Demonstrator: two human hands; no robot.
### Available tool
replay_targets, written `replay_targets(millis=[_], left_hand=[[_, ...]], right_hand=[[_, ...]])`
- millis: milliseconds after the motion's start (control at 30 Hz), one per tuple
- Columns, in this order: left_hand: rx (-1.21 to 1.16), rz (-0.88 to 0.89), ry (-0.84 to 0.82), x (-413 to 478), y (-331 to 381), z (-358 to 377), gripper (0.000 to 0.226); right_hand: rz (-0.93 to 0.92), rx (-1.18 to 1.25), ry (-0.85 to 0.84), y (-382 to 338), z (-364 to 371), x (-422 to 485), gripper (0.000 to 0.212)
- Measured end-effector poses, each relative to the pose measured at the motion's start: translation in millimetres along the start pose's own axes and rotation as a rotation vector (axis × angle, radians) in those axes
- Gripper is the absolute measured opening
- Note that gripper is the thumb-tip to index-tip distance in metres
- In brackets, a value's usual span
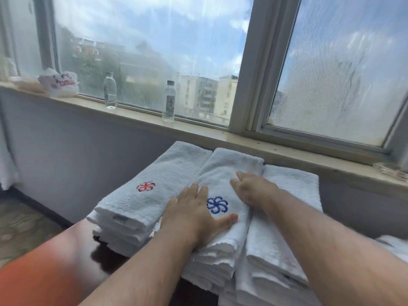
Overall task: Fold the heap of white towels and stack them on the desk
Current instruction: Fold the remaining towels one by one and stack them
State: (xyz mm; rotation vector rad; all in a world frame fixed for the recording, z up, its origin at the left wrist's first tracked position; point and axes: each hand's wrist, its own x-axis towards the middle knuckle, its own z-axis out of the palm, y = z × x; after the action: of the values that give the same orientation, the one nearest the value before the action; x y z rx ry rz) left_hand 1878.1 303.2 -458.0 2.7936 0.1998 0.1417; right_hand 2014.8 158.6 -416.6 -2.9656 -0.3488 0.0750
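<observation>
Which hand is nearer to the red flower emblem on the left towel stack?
Left. The left hand rests flat on the middle stack, just right of the red emblem. The right hand presses farther right, beyond the blue emblem.

Our left hand [194, 215] and right hand [251, 188] lie flat on the towel with the blue emblem [220, 173], hiding the cloth under our palms. Our right forearm covers much of the towel stack [289, 191] at three o'clock of it. The desk [110, 259] shows only as a dark patch at seven o'clock, and the stacks hide the rest. At four o'clock, white cloth [393, 246] is cut off by the view's edge. We cannot identify the blurred orange shape [33, 279] at eight o'clock. The red lettering on the bag [59, 82] at ten o'clock is too blurred to read, and the print on the labelled bottle [169, 102] is too small.
</observation>
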Motion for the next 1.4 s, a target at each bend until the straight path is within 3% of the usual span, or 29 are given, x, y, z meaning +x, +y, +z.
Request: replay_targets(millis=[233,333,400,467,600,700,767,967,1167,1300,1400], left_hand=[[0.077,0.060,0.067,-44.6,12.3,9.0,0.088],[0.032,0.131,0.103,-80.7,30.3,16.3,0.076],[-0.030,0.200,0.115,-104.3,50.0,21.0,0.072],[-0.104,0.287,0.151,-123.8,75.2,28.6,0.068],[-0.260,0.524,0.264,-153.7,134.9,48.6,0.050],[-0.392,0.666,0.195,-171.8,174.6,75.9,0.041],[-0.424,0.698,0.154,-178.4,195.0,101.8,0.034],[-0.538,0.600,0.041,-166.4,243.7,154.9,0.033],[-0.660,0.536,0.155,-128.2,300.8,191.5,0.032],[-0.623,0.595,0.161,-105.9,310.1,213.4,0.042],[-0.588,0.609,0.151,-93.3,312.4,221.9,0.038]], right_hand=[[-0.112,-0.084,0.157,47.4,5.0,-107.5,0.046],[-0.206,0.051,0.262,75.8,12.5,-154.8,0.031],[-0.238,0.143,0.297,100.8,30.7,-192.3,0.033],[-0.186,0.169,0.307,135.7,51.4,-229.1,0.046],[0.063,0.180,0.354,215.9,73.2,-294.6,0.041],[0.186,0.252,0.537,261.2,78.0,-334.2,0.027],[0.276,0.266,0.570,284.4,84.5,-351.0,0.023],[0.405,0.356,0.606,318.5,92.5,-342.4,0.022],[0.565,0.462,0.655,346.6,91.6,-301.0,0.033],[0.527,0.669,0.705,369.8,91.3,-292.5,0.010],[0.501,0.624,0.744,381.6,95.4,-294.0,0.013]])
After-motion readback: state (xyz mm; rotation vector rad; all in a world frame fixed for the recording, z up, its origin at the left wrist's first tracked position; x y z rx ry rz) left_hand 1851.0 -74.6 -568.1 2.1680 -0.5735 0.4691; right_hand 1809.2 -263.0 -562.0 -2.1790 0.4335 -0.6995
